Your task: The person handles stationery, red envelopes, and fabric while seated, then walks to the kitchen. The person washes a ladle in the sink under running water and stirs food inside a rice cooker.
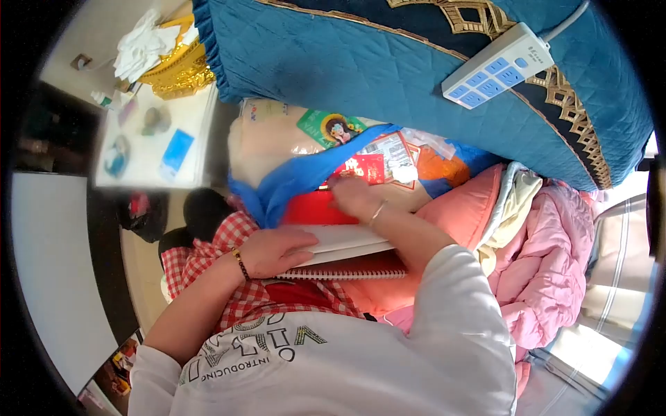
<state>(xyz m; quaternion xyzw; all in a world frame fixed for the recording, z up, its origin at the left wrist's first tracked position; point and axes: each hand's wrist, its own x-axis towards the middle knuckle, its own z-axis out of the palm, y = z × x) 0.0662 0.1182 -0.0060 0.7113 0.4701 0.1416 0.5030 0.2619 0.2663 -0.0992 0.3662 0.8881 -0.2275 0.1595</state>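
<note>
On my lap lies a spiral notebook (pixel 343 274) with its wire binding toward me and white pages (pixel 350 239) above it. My left hand (pixel 274 253), with a beaded bracelet at the wrist, is closed over the left end of those white pages. Farther out, my right hand (pixel 357 199), wearing a silver bangle, is over a smooth red item (pixel 316 209) at the mouth of a blue plastic bag (pixel 267 187). Motion blurs its fingers, so I cannot tell whether they grip anything. Just beyond them is a red packet (pixel 364 166).
A large package with a green label (pixel 329 128) lies behind the blue bag. Above it, a white power strip (pixel 496 66) rests on a blue quilted cover (pixel 333 62). Pink bedding (pixel 548 263) is piled at right. At left stands a white table (pixel 187 132) with small items.
</note>
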